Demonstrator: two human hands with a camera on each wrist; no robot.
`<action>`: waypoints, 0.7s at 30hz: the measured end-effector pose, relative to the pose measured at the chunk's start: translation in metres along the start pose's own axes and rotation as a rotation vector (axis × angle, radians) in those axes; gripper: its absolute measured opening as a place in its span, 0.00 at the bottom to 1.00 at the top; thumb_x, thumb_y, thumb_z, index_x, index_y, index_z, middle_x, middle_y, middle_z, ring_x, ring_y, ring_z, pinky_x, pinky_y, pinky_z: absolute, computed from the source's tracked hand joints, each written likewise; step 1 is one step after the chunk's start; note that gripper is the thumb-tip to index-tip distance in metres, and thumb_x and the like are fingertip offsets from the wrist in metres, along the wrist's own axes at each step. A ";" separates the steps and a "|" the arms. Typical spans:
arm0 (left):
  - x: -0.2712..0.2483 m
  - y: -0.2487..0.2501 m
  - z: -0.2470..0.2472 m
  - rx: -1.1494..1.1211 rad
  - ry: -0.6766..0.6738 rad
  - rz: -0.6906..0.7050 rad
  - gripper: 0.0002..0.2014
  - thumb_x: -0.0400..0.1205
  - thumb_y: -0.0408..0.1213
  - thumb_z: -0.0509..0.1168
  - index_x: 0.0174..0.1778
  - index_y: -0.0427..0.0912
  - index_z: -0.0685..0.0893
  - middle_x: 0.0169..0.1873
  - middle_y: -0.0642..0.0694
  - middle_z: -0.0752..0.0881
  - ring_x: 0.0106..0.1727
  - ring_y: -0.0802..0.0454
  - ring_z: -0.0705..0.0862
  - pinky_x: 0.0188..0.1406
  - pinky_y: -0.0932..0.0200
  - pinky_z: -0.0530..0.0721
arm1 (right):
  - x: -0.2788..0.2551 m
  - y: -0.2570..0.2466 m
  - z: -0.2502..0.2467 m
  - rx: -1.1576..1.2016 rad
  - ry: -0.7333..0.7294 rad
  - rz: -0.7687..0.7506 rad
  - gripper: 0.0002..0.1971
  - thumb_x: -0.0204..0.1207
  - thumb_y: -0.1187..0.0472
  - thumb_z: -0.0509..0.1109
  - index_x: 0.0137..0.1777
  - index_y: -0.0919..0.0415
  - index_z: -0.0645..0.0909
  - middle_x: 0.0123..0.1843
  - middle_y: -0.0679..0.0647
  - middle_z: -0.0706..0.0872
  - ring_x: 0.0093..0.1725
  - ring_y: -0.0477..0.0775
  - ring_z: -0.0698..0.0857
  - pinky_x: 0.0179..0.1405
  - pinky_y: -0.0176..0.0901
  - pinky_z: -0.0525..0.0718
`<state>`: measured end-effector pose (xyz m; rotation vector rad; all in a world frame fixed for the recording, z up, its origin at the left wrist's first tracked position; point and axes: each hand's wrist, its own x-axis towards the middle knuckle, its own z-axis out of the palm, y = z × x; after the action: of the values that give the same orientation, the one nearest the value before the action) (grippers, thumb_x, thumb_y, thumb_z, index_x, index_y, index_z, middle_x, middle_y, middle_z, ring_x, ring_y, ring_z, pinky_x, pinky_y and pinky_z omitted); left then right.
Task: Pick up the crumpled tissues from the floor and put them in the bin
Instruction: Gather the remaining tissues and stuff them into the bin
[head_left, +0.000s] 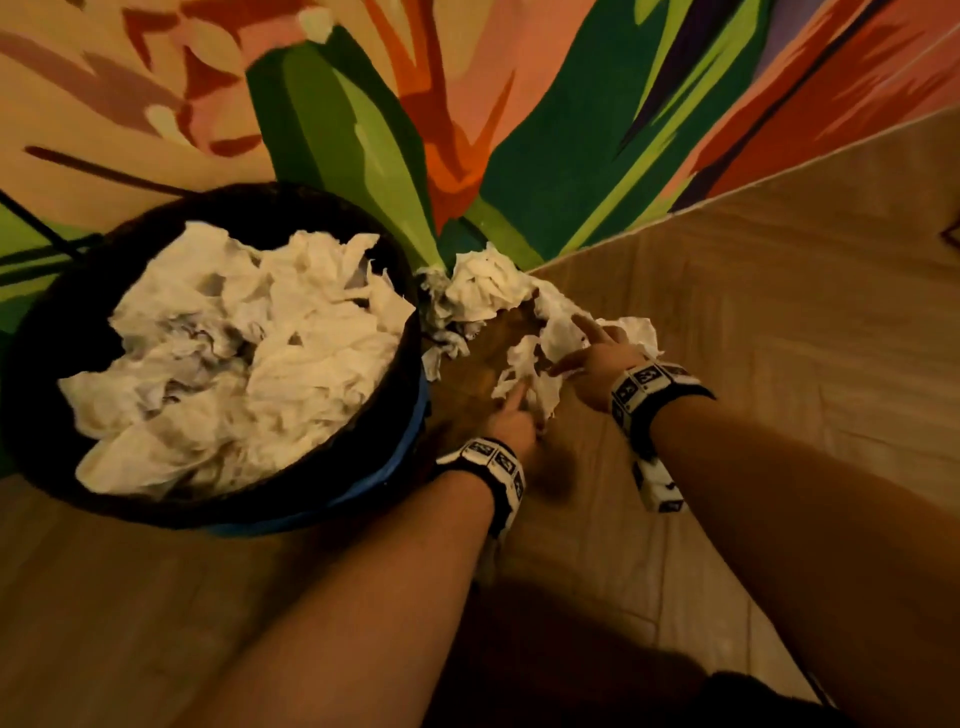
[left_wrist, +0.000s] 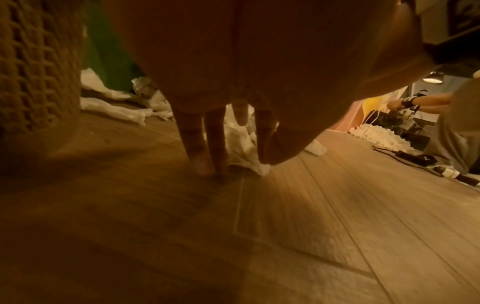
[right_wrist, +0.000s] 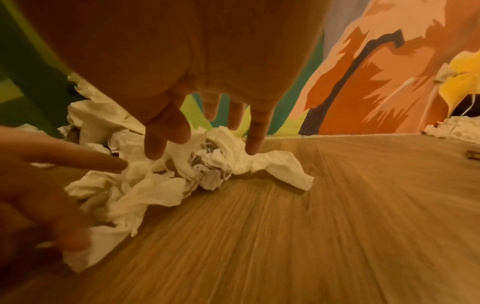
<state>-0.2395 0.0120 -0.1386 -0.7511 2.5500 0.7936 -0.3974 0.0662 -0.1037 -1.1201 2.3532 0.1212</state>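
Note:
A dark woven bin (head_left: 332, 208) stands at the left, heaped with white tissues (head_left: 249, 353); its wall (left_wrist: 33, 72) shows in the left wrist view. More crumpled tissues lie on the wooden floor just right of it: a ball (head_left: 483, 291) and flatter pieces (head_left: 530, 364). My left hand (head_left: 511, 410) reaches down with straight fingers (left_wrist: 194, 148) that touch the floor and a tissue (left_wrist: 239, 148). My right hand (head_left: 587, 358) hovers spread over the tissue heap (right_wrist: 207, 170), its fingertips (right_wrist: 254, 148) resting on it. The left hand (right_wrist: 64, 205) also shows in the right wrist view.
A colourful rug (head_left: 519, 130) meets the wooden floor (head_left: 779, 312) right behind the tissues. Far right in the left wrist view, another person's hand works among cables, with a power strip (left_wrist: 441, 172) and a white pile (left_wrist: 376, 137). Another white pile (right_wrist: 454, 127) lies by the rug.

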 end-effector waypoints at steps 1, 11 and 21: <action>0.005 0.000 0.004 0.004 0.001 0.014 0.31 0.81 0.41 0.65 0.81 0.42 0.68 0.84 0.43 0.54 0.81 0.37 0.64 0.77 0.43 0.68 | 0.004 -0.003 0.003 -0.026 -0.035 -0.003 0.29 0.75 0.64 0.64 0.64 0.24 0.77 0.86 0.39 0.45 0.84 0.60 0.46 0.80 0.65 0.56; 0.002 -0.026 0.001 -0.276 0.221 -0.017 0.10 0.82 0.44 0.65 0.55 0.45 0.79 0.51 0.42 0.84 0.52 0.42 0.83 0.48 0.53 0.82 | 0.003 -0.005 0.037 0.591 0.207 0.122 0.06 0.76 0.47 0.73 0.49 0.45 0.85 0.42 0.41 0.85 0.38 0.35 0.80 0.31 0.29 0.74; -0.014 -0.036 -0.003 -0.616 0.481 -0.164 0.11 0.90 0.42 0.49 0.61 0.53 0.76 0.45 0.44 0.83 0.40 0.50 0.82 0.31 0.59 0.74 | -0.006 -0.001 0.005 1.274 0.525 0.311 0.16 0.76 0.65 0.65 0.39 0.45 0.91 0.35 0.53 0.91 0.36 0.61 0.90 0.37 0.62 0.91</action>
<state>-0.2081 -0.0095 -0.1439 -1.4717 2.5874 1.5230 -0.3915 0.0705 -0.1047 -0.1309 2.2353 -1.4811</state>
